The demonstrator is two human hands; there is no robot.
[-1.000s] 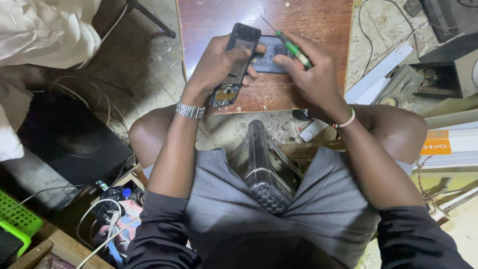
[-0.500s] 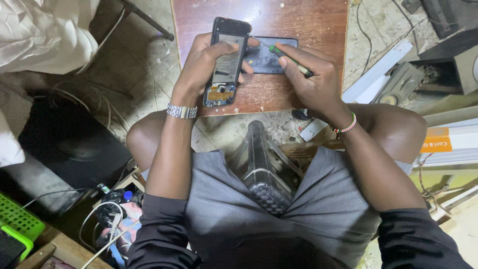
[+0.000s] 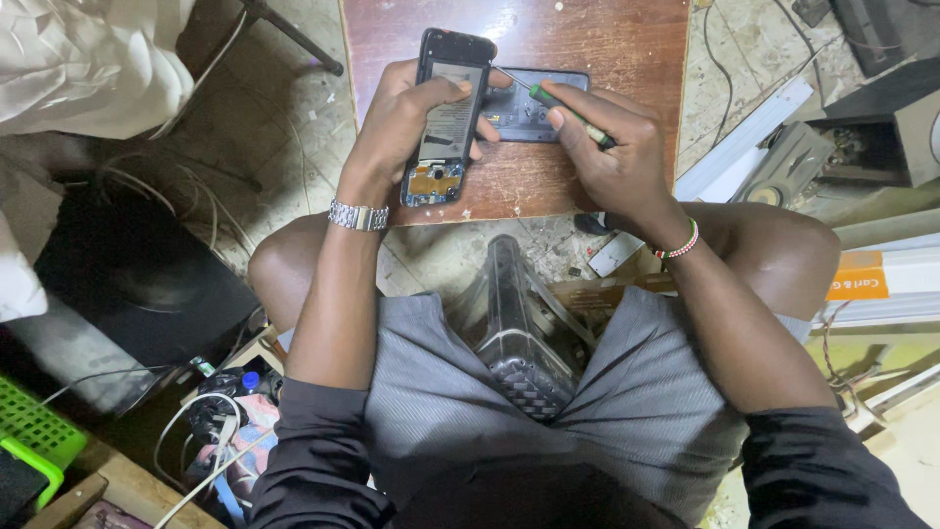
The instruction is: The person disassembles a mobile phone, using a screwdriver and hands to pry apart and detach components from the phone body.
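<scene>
The left hand wraps fingers and thumb around an opened black smartphone body, tilting its exposed innards up toward the eye. Just right, a dark rear cover panel lies flat on the reddish wooden board; the right hand pinches a green-handled screwdriver, tip beside the phone's edge
</scene>
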